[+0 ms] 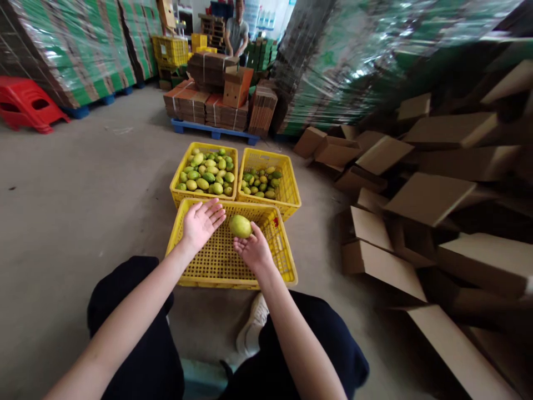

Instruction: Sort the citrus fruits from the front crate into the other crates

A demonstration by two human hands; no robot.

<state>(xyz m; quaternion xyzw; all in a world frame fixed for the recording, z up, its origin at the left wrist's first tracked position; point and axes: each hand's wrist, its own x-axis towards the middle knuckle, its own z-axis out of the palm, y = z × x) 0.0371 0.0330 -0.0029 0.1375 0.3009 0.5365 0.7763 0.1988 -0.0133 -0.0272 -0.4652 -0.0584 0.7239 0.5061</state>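
Note:
In the head view my right hand [255,251] holds a yellow-green mango [240,226], with the fingers under it and the thumb at its side. The fruit is above the near yellow crate [233,281], whose perforated bottom shows. My left hand [202,223] is open, palm up with fingers stretched out, over the left part of the same crate. Nothing lies in it. Just beyond, a left yellow crate [174,186] is full of similar green and yellow mangoes [207,171]. The right yellow crate [291,180] holds a smaller heap of mangoes [261,183].
Loose cardboard boxes [428,197] are piled along the right. A blue pallet [216,132] with flattened cartons [195,105] stands ahead, and a person [237,34] is behind it. A red stool [29,103] is at the left, near wrapped green stacks [89,50].

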